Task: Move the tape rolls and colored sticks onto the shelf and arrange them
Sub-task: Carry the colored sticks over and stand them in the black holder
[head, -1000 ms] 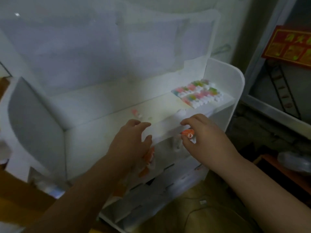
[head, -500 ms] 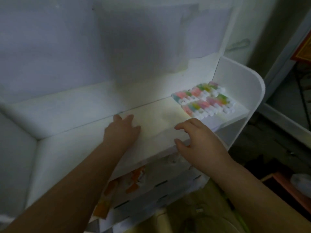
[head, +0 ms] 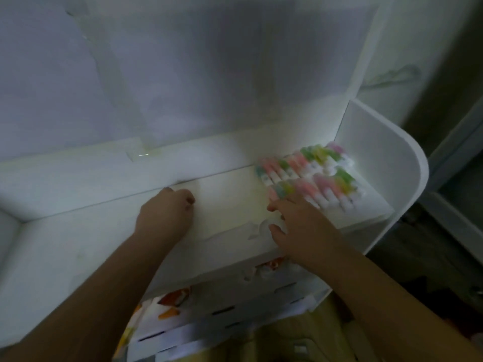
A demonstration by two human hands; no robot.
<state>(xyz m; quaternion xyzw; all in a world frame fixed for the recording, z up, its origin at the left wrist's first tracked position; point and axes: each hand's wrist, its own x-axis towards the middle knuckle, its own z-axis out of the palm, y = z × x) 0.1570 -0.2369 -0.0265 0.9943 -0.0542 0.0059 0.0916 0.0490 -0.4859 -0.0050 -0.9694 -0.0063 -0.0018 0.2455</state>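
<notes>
Colored sticks [head: 308, 176] lie in two rows at the right end of the white shelf [head: 230, 202], against its rounded side panel [head: 379, 165]; the picture is blurred there. Right hand [head: 300, 226] rests on the shelf just beside the sticks, fingers spread and reaching the nearest ones; nothing gripped. Left hand [head: 164, 212] lies mid-shelf, well apart from the sticks, fingers curled under; whether it holds anything cannot be told.
</notes>
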